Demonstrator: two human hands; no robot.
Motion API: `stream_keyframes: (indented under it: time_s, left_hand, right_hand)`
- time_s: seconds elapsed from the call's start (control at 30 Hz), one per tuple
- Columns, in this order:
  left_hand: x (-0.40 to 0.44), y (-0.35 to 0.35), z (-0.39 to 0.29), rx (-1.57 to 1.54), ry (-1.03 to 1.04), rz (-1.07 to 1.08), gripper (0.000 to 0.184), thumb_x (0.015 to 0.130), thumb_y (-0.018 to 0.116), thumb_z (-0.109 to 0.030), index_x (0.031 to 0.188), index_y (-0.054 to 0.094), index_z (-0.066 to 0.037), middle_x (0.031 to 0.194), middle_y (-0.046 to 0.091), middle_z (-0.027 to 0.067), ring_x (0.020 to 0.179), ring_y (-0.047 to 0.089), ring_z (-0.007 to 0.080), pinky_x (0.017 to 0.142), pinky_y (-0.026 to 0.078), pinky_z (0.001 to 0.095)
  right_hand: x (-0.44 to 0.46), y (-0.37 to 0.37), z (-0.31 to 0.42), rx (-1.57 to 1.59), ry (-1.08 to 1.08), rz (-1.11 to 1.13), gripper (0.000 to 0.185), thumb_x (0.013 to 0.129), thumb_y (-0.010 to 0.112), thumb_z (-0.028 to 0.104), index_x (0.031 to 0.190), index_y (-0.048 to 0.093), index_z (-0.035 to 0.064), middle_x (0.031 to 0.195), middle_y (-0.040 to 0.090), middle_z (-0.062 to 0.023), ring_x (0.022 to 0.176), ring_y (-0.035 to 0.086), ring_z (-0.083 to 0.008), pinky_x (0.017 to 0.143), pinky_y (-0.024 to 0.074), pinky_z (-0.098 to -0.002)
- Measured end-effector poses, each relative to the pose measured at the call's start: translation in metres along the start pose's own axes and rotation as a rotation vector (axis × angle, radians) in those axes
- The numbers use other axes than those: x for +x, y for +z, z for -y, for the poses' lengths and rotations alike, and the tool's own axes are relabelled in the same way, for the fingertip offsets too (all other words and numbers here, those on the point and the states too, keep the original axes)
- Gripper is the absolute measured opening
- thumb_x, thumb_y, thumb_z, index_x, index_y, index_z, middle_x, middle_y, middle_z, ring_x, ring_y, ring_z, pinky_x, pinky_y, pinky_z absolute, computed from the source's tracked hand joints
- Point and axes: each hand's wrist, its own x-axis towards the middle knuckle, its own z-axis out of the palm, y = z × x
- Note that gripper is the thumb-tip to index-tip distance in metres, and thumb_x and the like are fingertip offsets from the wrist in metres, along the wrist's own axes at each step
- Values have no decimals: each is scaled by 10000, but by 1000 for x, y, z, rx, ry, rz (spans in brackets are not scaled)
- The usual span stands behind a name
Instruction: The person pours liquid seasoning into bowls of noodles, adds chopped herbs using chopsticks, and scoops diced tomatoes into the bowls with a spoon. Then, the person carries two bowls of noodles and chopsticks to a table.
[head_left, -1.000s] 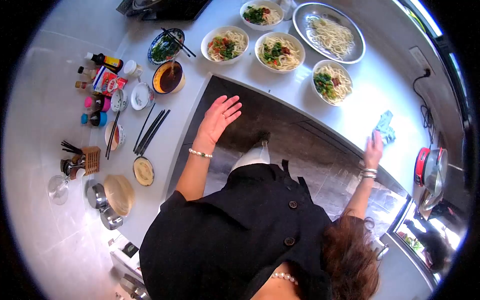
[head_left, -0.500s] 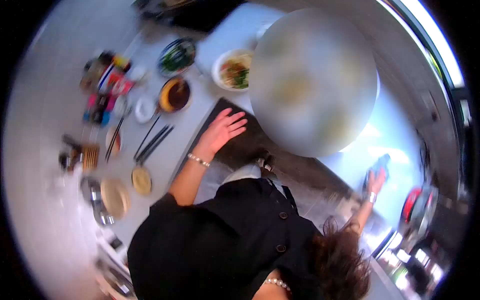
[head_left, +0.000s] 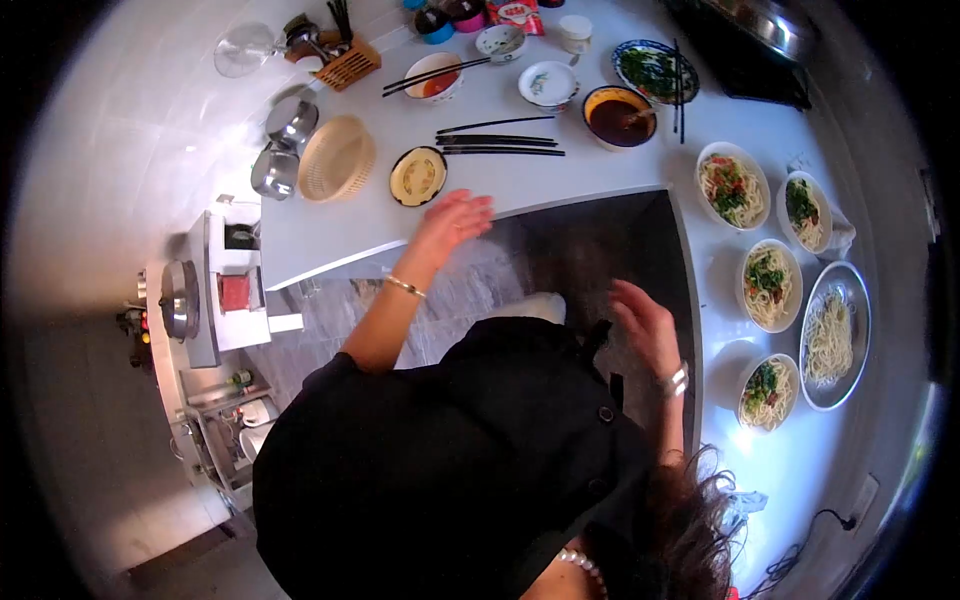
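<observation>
My left hand is over the counter's front edge, fingers stretched out, with nothing in it. Nearest to it are a small oval dish with a dark rim and several black chopsticks lying on the counter. My right hand hovers over the floor beside the right-hand counter, fingers apart, also holding nothing. Close to it stand white bowls of noodles with greens, among them one bowl in the middle and another nearer me. A pale blue cloth lies behind my right arm, partly hidden by hair.
A metal tray of plain noodles sits behind the bowls. Along the far counter are a bowl of dark sauce, a plate of greens, a beige basket and metal pots. A black cable lies at lower right.
My right hand has let go of the blue cloth and come in toward my body. My view has turned left, and the blurred round patch over the right counter is gone.
</observation>
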Motion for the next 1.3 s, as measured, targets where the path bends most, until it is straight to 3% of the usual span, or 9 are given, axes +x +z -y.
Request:
stream_keyframes:
  time_s: [0.1,0.2,0.4,0.7,1.0,1.1,1.17,1.23,1.3]
  left_hand:
    - [-1,-40,-25,170,159,-272,227,815,515,-124,1027,498,-45,1047,561,169,989,537,240,848,444,355]
    - [11,-61,-37,438,260,-275,191,777,510,-63,941,595,-14,994,598,98,908,562,153,784,448,276]
    - [52,-96,-71,840,397,-196,260,770,483,-36,1003,578,31,999,605,88,894,563,134,790,433,231]
    - [57,-127,-78,582,283,-28,229,791,454,-27,974,575,41,1020,592,101,919,570,158,819,436,253]
    - [79,-113,-39,-215,-317,179,238,871,430,-184,1013,484,0,1102,533,135,969,536,219,818,452,334]
    - [80,-100,-33,-821,-553,592,344,896,372,-287,1100,424,-14,1174,466,176,1045,484,262,888,404,393]
    - [70,-84,-41,-87,-224,624,372,904,331,-324,1103,419,-23,1197,442,188,1088,445,301,928,360,425]
    - [56,-59,-86,-657,-650,462,330,911,329,-292,1111,409,-43,1207,442,172,1126,412,346,962,317,445]
    - [55,-65,-77,-682,-488,453,297,905,356,-259,1112,407,-53,1185,465,167,1128,411,354,962,317,439]
  right_hand:
    - [64,37,13,-201,-262,72,281,768,562,76,1047,551,51,929,606,-124,827,591,-269,723,472,-325]
    - [129,81,18,-450,-363,31,217,765,538,108,971,573,54,921,597,-118,824,566,-299,728,464,-359]
    - [269,174,27,-896,-572,38,170,727,522,104,884,566,58,890,547,-91,867,518,-248,759,429,-349]
    - [307,209,41,-1176,-416,109,131,695,536,92,820,564,67,848,518,-79,818,522,-223,695,452,-320]
    - [299,199,74,-1220,-180,240,111,743,507,92,850,522,63,804,526,-97,776,571,-219,610,504,-325]
    - [264,188,143,-1063,-472,343,127,715,515,108,834,495,67,788,492,-79,746,551,-202,583,480,-300]
    - [247,193,158,-982,-737,398,162,683,533,120,828,485,66,767,462,-59,725,525,-179,569,459,-280]
    - [237,202,159,-1005,-979,441,187,658,545,138,819,487,63,760,454,-54,736,513,-167,595,450,-271]
    - [238,207,157,-921,-1025,488,179,647,544,134,803,495,59,770,456,-52,729,511,-167,610,447,-278]
